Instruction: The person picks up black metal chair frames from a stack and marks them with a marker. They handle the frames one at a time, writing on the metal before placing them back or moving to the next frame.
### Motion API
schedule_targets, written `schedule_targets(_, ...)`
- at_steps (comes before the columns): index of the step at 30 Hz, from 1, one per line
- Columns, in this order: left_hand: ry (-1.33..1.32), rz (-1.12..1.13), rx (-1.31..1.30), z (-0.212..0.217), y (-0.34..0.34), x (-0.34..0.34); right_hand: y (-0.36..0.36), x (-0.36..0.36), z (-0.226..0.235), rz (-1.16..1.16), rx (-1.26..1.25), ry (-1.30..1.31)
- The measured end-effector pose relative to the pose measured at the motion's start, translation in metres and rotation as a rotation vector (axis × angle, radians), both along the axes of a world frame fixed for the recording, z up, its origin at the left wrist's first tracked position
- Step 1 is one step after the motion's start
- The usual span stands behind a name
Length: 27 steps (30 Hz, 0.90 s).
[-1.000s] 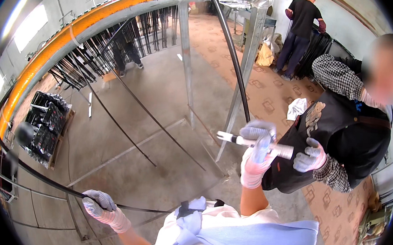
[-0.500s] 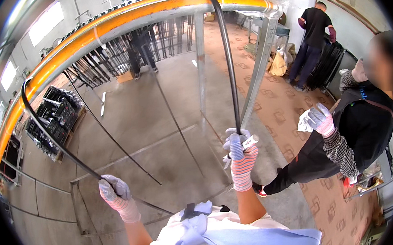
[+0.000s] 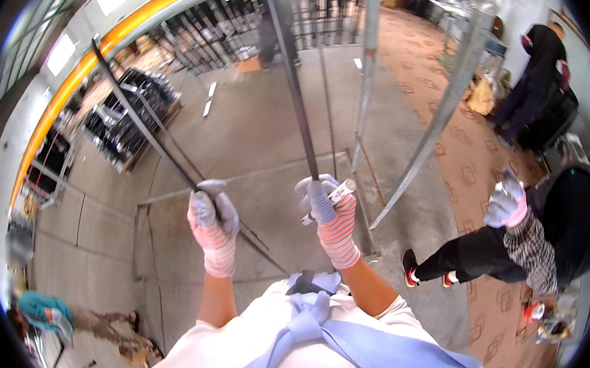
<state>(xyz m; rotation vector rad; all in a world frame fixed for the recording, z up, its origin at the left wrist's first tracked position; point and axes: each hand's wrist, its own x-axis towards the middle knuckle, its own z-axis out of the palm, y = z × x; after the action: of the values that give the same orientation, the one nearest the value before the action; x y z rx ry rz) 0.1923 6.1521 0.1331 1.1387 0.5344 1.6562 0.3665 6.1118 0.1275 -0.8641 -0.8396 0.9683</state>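
Observation:
My left hand [image 3: 212,216], in a grey and pink striped glove, grips one end of a long dark metal rod [image 3: 142,122] that runs up to the far left. My right hand [image 3: 326,205], gloved the same way, holds the other dark rod [image 3: 295,88] rising straight up, together with a short white tube [image 3: 341,188] sticking out to the right of the fist. Both hands are raised in front of my chest, roughly level and a hand's width apart.
A co-worker in dark clothes [image 3: 544,235] stands to the right with a gloved hand [image 3: 506,202] raised. Grey metal posts [image 3: 444,112] stand ahead. A curved orange beam [image 3: 76,87] and racks of dark rods [image 3: 128,118] lie to the left. Another person [image 3: 535,78] stands far right.
My left hand has risen from low at my side to chest height with its rod. The co-worker's hands have drawn away from the white tube, which stays in my right hand.

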Motion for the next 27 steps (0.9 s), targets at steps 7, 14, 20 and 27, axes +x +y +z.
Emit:
schedule_targets(7,0.123,0.044,-0.051,0.022,0.000,0.014,0.013,-0.009,0.024,0.330,-0.012,0.037)
schedule_targets(14,0.208,-0.173,-0.093,0.046,-0.009,0.041,0.014,-0.001,0.001,0.598,-0.006,-0.107)
schedule_targets(20,0.114,-0.313,-0.223,0.052,0.003,0.032,0.007,0.005,-0.008,0.957,-0.135,-0.005)
schedule_targets(27,0.199,-0.279,-0.201,0.048,-0.004,0.052,0.001,0.035,-0.005,1.020,-0.264,-0.036)
